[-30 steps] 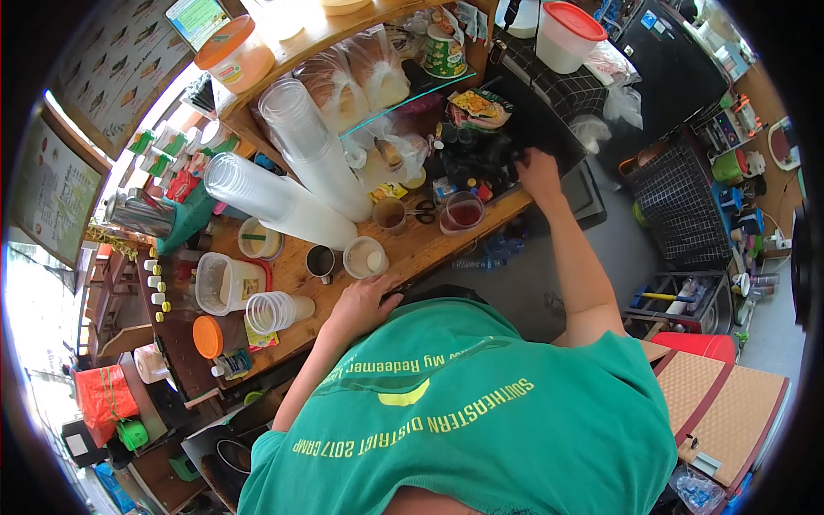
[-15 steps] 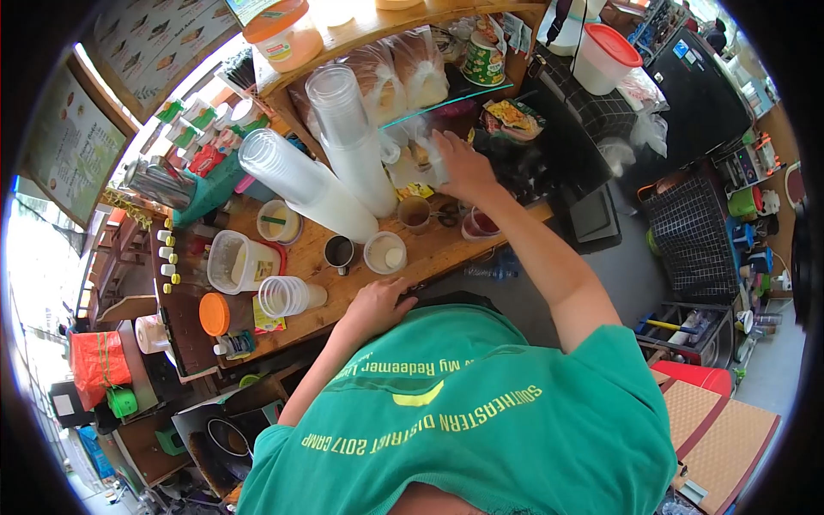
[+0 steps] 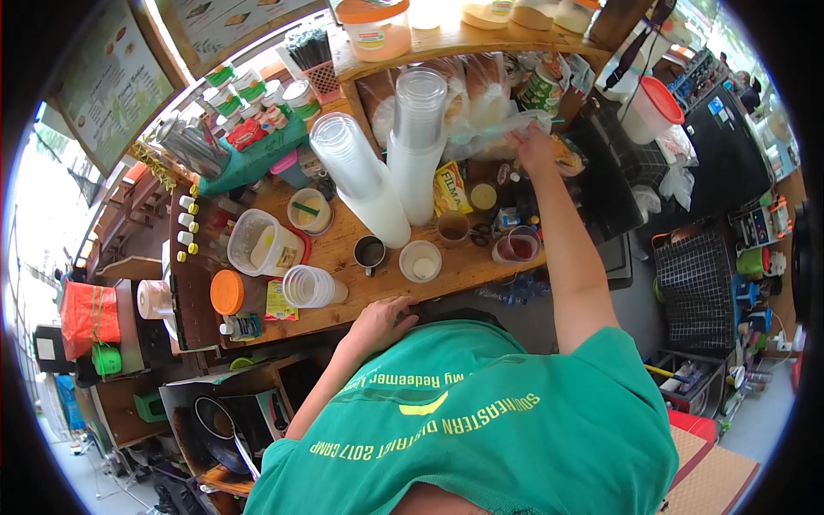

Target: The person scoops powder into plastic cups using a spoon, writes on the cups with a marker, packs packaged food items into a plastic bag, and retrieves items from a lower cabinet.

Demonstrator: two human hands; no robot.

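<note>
My right hand (image 3: 536,148) is stretched out to the back of the wooden counter, its fingers closed at a clear plastic bag (image 3: 489,148) below the shelf; the fingertips are partly hidden. My left hand (image 3: 384,324) lies at the counter's front edge with loosely bent fingers and nothing in it. Nearest to it are a dark metal mug (image 3: 370,252), a white tub (image 3: 421,261) with pale contents and a short stack of clear cups (image 3: 311,287). Beneath my right forearm is a clear cup (image 3: 518,246) with a red content.
Two tall stacks of plastic cups (image 3: 365,176) stand mid-counter. A yellow packet (image 3: 451,188), scissors (image 3: 482,233) and a brown-filled cup (image 3: 453,227) are behind the tub. Left are an open plastic container (image 3: 262,245) and an orange lid (image 3: 227,293). A shelf (image 3: 481,43) overhangs the back.
My right hand has moved farther back and right, to the clear plastic bag, which now lies lower across the shelf opening. My view has shifted left; my left hand stays at the counter edge.
</note>
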